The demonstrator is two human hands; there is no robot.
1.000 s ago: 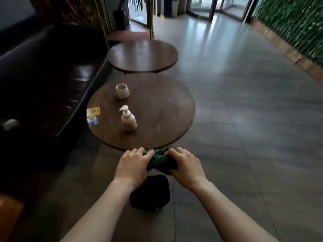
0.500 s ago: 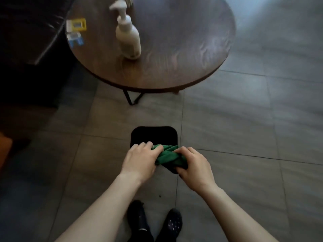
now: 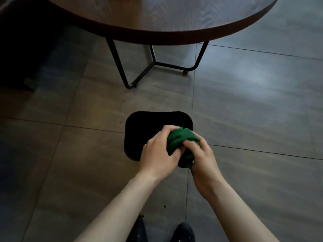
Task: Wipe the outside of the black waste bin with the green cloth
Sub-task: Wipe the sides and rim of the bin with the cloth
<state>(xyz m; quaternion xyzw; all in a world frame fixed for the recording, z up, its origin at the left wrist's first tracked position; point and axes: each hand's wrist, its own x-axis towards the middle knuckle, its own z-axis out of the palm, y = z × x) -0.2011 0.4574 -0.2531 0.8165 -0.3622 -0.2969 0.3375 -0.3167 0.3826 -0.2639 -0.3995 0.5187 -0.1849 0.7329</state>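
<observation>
The black waste bin (image 3: pixel 145 125) stands on the tiled floor just below my hands, seen from above with its rounded square mouth facing up. The green cloth (image 3: pixel 181 138) is bunched into a ball above the bin's near right corner. My left hand (image 3: pixel 158 151) grips the cloth from the left, and my right hand (image 3: pixel 201 154) grips it from the right and below. Both hands hide part of the bin's near rim. Whether the cloth touches the bin cannot be told.
A round dark wooden table (image 3: pixel 157 20) on black metal legs (image 3: pixel 153 63) stands just beyond the bin. A dark sofa base (image 3: pixel 21 49) fills the upper left. My dark shoes (image 3: pixel 181 233) show at the bottom edge. Grey floor tiles (image 3: pixel 253 110) spread to the right.
My view has tilted down and closer to the bin; the bottle and cup have left the view. Both hands have drawn together, squeezing the cloth into a tighter ball.
</observation>
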